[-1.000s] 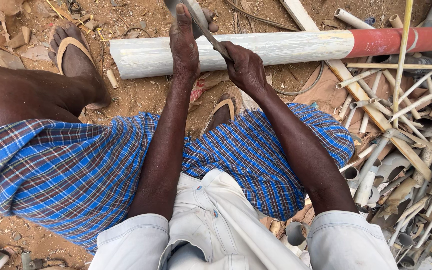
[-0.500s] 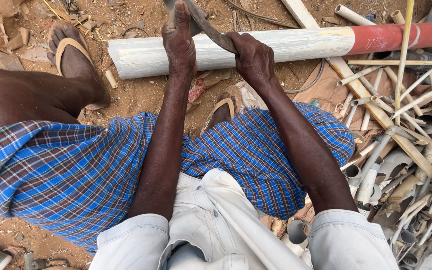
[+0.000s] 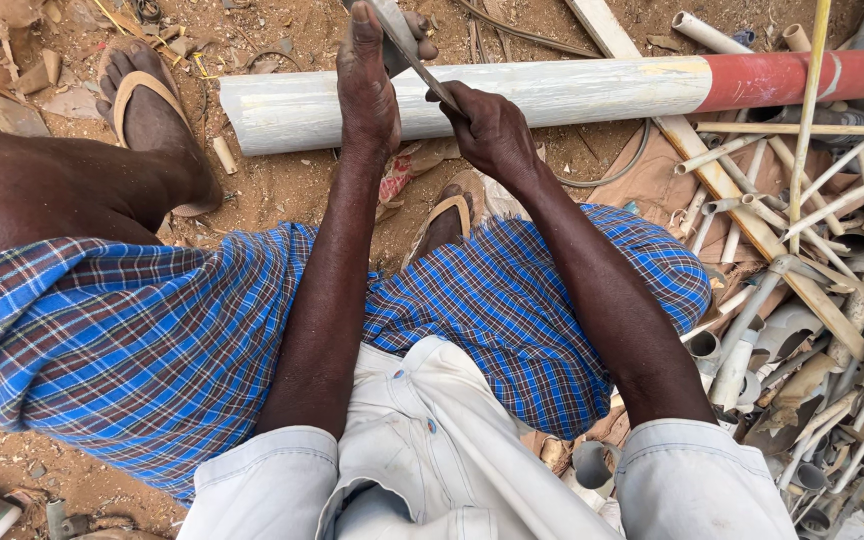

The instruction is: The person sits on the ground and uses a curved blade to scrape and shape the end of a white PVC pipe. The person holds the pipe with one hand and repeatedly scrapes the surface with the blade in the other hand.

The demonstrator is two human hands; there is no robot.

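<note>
Fingers (image 3: pixel 414 38) of your left hand (image 3: pixel 367 85) clamp the far end of a flat metal blade (image 3: pixel 414 62), while your right hand (image 3: pixel 492 128) grips its near end, over the long white pipe (image 3: pixel 552 95) lying across the dirt ground (image 3: pixel 292 185), scrap pipes (image 3: pixel 812 250) heaped at right.

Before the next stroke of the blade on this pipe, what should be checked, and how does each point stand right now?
1. Left hand grips the blade's far end: ok.
2. Right hand holds the near end: ok.
3. Blade rests across the white pipe: ok.
4. Pipe lies flat on the ground: ok.
5. Sandalled foot clear of the blade: ok.
6. Blade edge condition: cannot tell.
</note>
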